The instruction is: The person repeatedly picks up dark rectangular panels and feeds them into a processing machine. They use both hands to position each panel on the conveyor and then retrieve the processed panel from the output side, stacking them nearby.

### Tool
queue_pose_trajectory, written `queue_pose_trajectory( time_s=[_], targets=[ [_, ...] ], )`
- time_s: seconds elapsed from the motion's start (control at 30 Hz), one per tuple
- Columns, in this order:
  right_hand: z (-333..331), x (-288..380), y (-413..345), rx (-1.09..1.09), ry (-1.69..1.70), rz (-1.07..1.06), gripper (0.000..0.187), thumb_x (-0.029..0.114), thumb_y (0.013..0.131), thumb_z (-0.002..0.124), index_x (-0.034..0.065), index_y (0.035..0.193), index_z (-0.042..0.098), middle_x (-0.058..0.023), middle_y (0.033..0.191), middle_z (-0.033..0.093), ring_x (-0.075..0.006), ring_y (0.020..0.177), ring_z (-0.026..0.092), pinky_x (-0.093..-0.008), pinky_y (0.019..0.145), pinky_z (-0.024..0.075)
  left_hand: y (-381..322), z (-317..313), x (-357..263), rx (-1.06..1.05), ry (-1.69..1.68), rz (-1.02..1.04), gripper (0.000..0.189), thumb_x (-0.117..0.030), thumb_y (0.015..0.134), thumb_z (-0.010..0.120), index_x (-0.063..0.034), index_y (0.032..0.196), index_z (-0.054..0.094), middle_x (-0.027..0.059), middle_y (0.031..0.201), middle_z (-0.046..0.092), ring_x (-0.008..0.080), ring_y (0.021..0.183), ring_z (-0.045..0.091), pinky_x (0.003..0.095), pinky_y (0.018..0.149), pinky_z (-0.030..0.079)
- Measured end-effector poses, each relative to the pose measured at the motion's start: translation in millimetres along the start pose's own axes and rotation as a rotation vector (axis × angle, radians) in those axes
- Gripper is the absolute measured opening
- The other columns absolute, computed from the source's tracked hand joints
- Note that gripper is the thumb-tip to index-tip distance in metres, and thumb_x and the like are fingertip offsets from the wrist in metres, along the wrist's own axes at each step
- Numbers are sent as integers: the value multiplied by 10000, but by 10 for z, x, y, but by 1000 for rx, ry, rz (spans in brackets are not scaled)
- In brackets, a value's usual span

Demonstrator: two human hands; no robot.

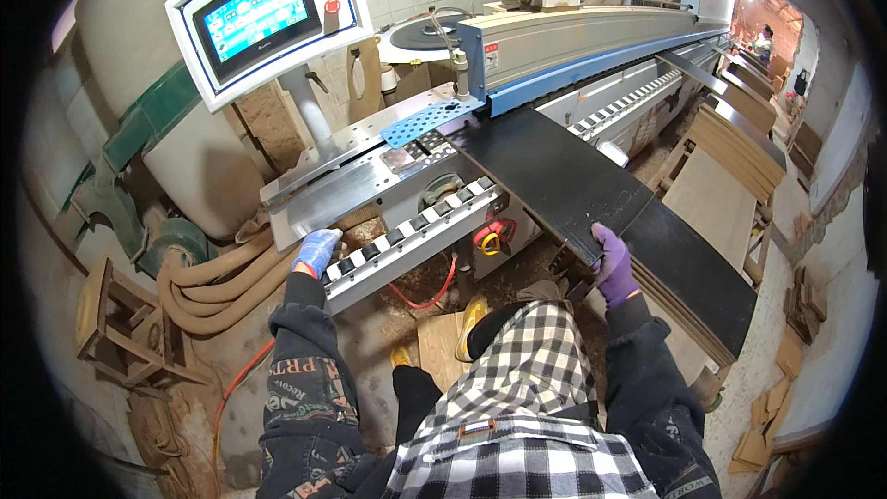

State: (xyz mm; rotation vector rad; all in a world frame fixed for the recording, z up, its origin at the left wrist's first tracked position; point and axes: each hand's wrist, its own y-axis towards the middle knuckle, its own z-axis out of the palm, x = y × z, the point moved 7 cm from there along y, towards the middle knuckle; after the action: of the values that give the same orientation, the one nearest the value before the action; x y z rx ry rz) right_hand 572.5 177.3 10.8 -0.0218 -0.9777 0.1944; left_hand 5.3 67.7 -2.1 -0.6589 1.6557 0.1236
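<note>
My right hand point(613, 267), in a purple glove, grips the near corner of a black board point(547, 166). That board lies flat, its far end at the infeed of an edge banding machine point(596, 34). To its right, a stack of black-faced boards point(693, 270) lies right up against it. My left hand point(317, 251), in a blue glove, is at the near end of a roller support rail point(409, 239) with black and white rollers. Its fingers are curled and partly hidden, so a firm hold cannot be made out. A perforated blue guard point(429, 123) sits beside the infeed.
A control console point(267, 17) with a lit touchscreen stands at upper left. Ribbed dust hoses point(215, 291) and a wooden stool point(138, 326) are on the left. A red air hose point(235, 395) crosses the floor. More stacked panels point(734, 145) line the right; a person point(764, 45) is far off.
</note>
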Motion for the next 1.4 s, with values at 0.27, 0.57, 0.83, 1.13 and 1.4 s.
queue_pose_trajectory(
  time_s=[0.27, 0.57, 0.83, 1.13, 1.4],
  targets=[
    [-1047, 769, 57, -307, -436, -246, 324, 337, 904, 595, 28, 819, 640, -34, 717, 624, -102, 564, 532, -245, 520, 420, -36, 4, -45, -21, 29, -2, 233, -263, 905, 588, -36, 958, 600, 89, 757, 640, 180, 570, 579, 318, 541, 490],
    [-3972, 1794, -2191, -1519, -1676, -155, 635, 384, 862, 597, -26, 1326, 458, -223, 1351, 476, -361, 1236, 462, -401, 1049, 353, 19, 47, -54, -2, 49, 56, 260, -270, 911, 568, -14, 925, 614, 104, 758, 629, 198, 588, 574, 328, 551, 476],
    [-4992, 983, -2462, -985, -159, -285, 461, 435, 888, 607, 35, 1115, 644, -86, 1064, 662, -217, 885, 623, -317, 774, 503, 78, -29, 18, -28, 35, 28, 251, -264, 907, 581, -19, 960, 608, 104, 790, 632, 201, 619, 591, 330, 572, 491],
    [-4880, 588, -3106, -1068, -200, -364, 423, 412, 895, 605, 67, 1140, 610, -46, 1035, 655, -198, 871, 621, -298, 695, 511, 70, -35, 53, -20, -28, 3, 218, -232, 916, 575, -18, 954, 596, 100, 742, 631, 190, 581, 588, 314, 532, 490],
    [-3470, -85, -3370, -723, 268, -36, 230, 253, 833, 667, 101, 1005, 655, -65, 966, 694, -230, 769, 672, -335, 634, 584, 254, -38, 153, 24, -28, -2, 232, -243, 923, 552, -20, 960, 607, 72, 736, 634, 174, 569, 571, 316, 521, 477]
  ],
)
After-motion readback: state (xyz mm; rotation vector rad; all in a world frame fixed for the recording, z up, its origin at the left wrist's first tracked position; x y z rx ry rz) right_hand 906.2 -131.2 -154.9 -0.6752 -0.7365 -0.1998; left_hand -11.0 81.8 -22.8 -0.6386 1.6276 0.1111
